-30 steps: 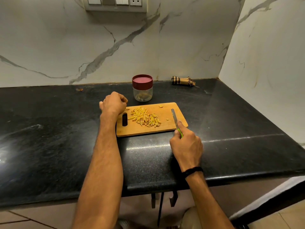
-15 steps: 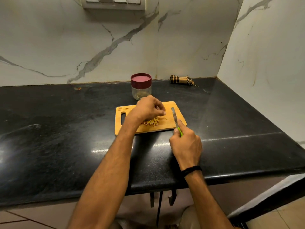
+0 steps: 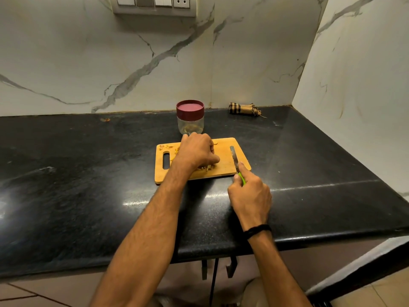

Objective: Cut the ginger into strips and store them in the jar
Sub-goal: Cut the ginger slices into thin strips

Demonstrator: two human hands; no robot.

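Ginger strips [image 3: 207,167] mid-frame on cutting board [image 3: 225,151]. Most of pile hidden under your left hand [image 3: 197,151], fingers curled down round it, few strips poking out below thumb. Your right hand [image 3: 250,193] wrapped tight on green handle of knife [image 3: 234,157], blade lying on board's right end, apart from pile. Jar [image 3: 190,120], maroon lid on, just above board. Rolled checked cloth [image 3: 243,109] further right, by wall.
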